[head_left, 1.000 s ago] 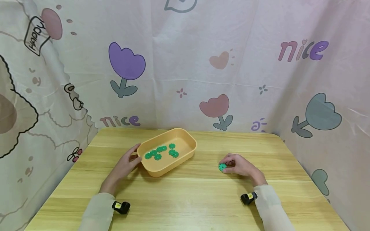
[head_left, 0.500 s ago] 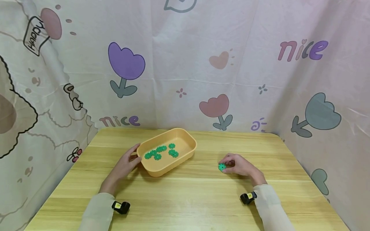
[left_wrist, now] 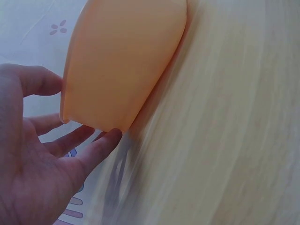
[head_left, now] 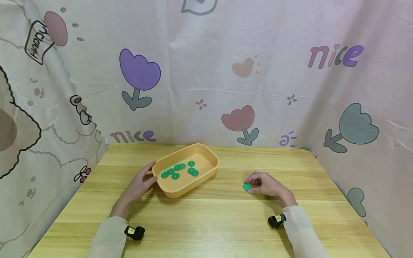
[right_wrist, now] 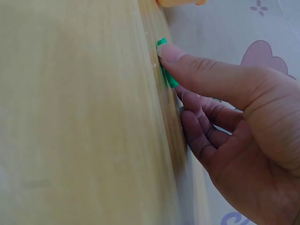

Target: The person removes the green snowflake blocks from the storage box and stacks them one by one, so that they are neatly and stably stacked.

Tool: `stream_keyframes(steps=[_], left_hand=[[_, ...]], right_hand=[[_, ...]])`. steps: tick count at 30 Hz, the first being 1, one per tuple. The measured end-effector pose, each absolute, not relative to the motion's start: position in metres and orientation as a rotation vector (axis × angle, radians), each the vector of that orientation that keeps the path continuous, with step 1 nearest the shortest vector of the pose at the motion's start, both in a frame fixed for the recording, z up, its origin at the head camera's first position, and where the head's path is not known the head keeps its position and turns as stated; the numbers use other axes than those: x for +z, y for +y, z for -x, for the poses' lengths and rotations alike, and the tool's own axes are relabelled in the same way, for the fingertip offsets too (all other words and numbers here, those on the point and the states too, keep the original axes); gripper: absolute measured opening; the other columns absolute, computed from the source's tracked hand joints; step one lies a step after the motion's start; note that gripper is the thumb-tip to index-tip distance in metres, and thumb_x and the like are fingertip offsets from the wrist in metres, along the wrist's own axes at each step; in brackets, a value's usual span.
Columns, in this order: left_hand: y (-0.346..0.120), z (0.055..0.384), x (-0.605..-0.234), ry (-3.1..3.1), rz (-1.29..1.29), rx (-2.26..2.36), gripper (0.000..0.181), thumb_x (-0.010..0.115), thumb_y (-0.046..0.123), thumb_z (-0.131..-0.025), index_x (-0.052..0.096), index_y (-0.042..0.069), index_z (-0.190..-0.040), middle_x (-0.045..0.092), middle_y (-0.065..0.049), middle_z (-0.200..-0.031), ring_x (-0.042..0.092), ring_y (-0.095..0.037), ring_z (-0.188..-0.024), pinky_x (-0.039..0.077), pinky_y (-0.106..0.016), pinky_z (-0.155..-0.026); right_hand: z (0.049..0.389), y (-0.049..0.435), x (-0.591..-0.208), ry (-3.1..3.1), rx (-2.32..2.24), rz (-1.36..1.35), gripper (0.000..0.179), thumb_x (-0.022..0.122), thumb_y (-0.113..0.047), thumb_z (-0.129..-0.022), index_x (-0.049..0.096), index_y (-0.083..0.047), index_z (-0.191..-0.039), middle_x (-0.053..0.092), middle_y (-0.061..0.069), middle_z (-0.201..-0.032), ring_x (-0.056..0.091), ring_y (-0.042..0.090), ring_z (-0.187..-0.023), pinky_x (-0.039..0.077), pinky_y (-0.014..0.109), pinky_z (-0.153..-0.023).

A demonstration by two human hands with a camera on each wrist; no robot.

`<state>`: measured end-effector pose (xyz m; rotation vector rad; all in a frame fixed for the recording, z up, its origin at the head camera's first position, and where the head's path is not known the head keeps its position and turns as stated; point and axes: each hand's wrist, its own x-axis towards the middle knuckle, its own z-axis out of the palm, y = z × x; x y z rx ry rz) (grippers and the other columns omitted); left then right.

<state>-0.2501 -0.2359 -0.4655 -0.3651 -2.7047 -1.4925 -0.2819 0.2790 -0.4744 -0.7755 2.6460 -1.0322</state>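
A shallow orange-yellow plastic tub (head_left: pixel 184 189) stands at a slant on the table, left of centre. Inside it lie several green notched discs (head_left: pixel 175 176), like snowflake building pieces. My left hand (head_left: pixel 142 182) grips the tub's left end; in the left wrist view its thumb and fingers spread around the end wall (left_wrist: pixel 117 65). To the right of the tub, my right hand (head_left: pixel 266 184) pinches one green notched disc (head_left: pixel 246 187) at the table surface. The right wrist view shows the thumb over that disc (right_wrist: pixel 169 78), covering part of it.
The wooden table (head_left: pixel 206 225) reaches back to a patterned cloth (head_left: pixel 206 64) that hangs behind it and along both sides. A small black camera (head_left: pixel 134 233) sits on the left wrist, and another black camera (head_left: pixel 276 220) on the right.
The head view has shifted very slightly. Both hands, the tub and the pinched disc keep nearly the same places.
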Motion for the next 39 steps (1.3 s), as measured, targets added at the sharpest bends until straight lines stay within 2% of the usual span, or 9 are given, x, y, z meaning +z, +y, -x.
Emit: stream_keyframes(steps=[14,25,34,39], left_hand=[[-0.2361,0.2490,-0.4652,-2.706,0.357,-1.507,0.065,0.054,0.013,-0.106,0.024,0.000,-0.162,0.039,-0.031,-0.156,0.051,-0.053,-0.136,0.042,-0.061,-0.113],[-0.2350,0.2486,-0.4642,-2.712,0.348,-1.512,0.066,0.055,0.013,-0.105,0.025,-0.001,-0.162,0.040,-0.030,-0.155,0.052,-0.052,-0.135,0.044,-0.060,-0.113],[-0.2352,0.2501,-0.4676,-2.715,0.346,-1.490,0.065,0.054,0.013,-0.106,0.025,0.000,-0.162,0.040,-0.030,-0.155,0.050,-0.052,-0.136,0.042,-0.059,-0.114],[-0.2358,0.2492,-0.4667,-2.709,0.345,-1.492,0.065,0.054,0.012,-0.105,0.025,0.000,-0.162,0.041,-0.030,-0.155,0.051,-0.051,-0.136,0.042,-0.060,-0.114]], right_hand=[[0.2824,0.2792,-0.4752,2.659,-1.021,0.777,0.029,0.078,-0.017,-0.092,0.075,-0.010,-0.120,0.070,0.005,-0.115,0.061,0.012,-0.098,0.053,0.021,-0.088],[0.2815,0.2793,-0.4751,2.658,-1.053,0.746,0.027,0.076,-0.016,-0.093,0.074,-0.009,-0.120,0.069,0.004,-0.106,0.058,0.010,-0.091,0.051,0.020,-0.081],[0.2819,0.2811,-0.4735,2.623,-1.131,0.710,0.024,0.072,-0.012,-0.096,0.074,-0.005,-0.119,0.072,0.009,-0.105,0.061,0.013,-0.090,0.052,0.021,-0.080],[0.2817,0.2788,-0.4701,2.607,-1.207,0.703,0.026,0.071,-0.012,-0.097,0.072,-0.002,-0.121,0.072,0.014,-0.109,0.061,0.015,-0.094,0.052,0.020,-0.084]])
